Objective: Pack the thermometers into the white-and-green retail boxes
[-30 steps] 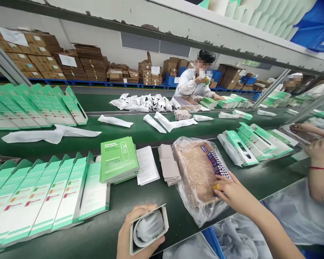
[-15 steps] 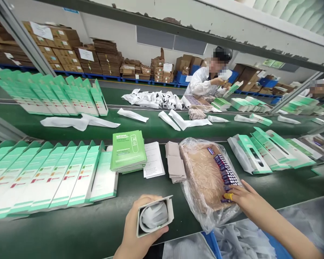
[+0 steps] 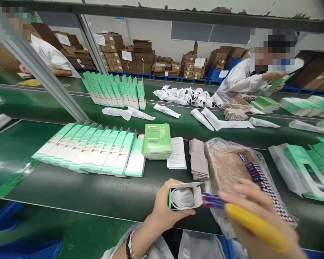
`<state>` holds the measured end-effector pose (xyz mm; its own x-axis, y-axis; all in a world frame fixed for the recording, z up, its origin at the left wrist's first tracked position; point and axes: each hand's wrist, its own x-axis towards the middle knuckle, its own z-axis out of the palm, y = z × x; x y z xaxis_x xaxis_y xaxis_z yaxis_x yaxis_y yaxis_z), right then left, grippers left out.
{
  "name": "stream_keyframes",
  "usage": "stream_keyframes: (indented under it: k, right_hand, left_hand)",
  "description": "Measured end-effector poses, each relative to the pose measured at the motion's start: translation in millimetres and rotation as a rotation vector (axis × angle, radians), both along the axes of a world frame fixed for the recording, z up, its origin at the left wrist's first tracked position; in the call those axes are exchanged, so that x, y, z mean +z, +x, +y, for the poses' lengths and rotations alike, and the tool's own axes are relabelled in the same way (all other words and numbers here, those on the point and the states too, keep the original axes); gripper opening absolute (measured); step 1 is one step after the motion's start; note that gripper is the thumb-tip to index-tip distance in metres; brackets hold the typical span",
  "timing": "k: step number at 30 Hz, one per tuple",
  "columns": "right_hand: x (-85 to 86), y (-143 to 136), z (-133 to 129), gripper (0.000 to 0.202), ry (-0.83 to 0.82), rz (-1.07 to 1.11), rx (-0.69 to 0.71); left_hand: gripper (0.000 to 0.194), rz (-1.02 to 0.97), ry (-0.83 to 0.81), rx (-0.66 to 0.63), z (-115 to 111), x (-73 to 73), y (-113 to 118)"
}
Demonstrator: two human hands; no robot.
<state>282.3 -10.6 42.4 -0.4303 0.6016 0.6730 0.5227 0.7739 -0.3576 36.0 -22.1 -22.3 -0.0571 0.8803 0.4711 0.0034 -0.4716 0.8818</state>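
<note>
My left hand [image 3: 164, 208] is wrapped round an open carton [image 3: 199, 198], whose end faces me. Inside it sits a rolled white sleeve [image 3: 182, 198]; what the sleeve wraps is hidden. Blurred by motion, my right hand [image 3: 259, 212] pinches dark blue batteries [image 3: 213, 200] right at the carton's open end. A yellow band shows on one finger. Behind this hand lies a plastic-lined cardboard tray [image 3: 224, 162] with rows of batteries [image 3: 259, 176] along its right side.
Green booklets [image 3: 157, 140], white leaflets [image 3: 177, 154] and grey-brown folded pieces [image 3: 199, 162] lie beyond my left hand. A row of green-white cartons [image 3: 97, 147] leans to the left. White sleeves [image 3: 167, 110] lie on the belt behind. A co-worker [image 3: 240, 79] works across the line.
My right hand has lifted batteries out of the tray and brought them left to the carton. My left hand still holds the carton. The view has turned left.
</note>
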Motion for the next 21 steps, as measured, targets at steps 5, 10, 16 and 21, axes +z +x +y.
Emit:
stream_keyframes:
  k: [5, 10, 16, 21]
  right_hand:
    - [3.9, -60, -1, 0.038, 0.223, -0.218, 0.2]
    - [2.5, -57, -14, 0.032, 0.231, -0.161, 0.087]
    - [-0.6, -63, -14, 0.032, 0.165, -0.196, 0.094]
    - [4.2, -65, -13, 0.024, 0.147, -0.163, 0.066]
  left_hand:
    - [0.054, 0.002, -0.042, -0.001, -2, -1.8, 2]
    - [0.053, -0.002, 0.004, -0.03, 0, 0.8, 2]
    - [0.052, 0.042, 0.06, -0.037, 0, 2.7, -1]
    - [0.053, 0.088, 0.076, -0.018, 0, 4.2, -1]
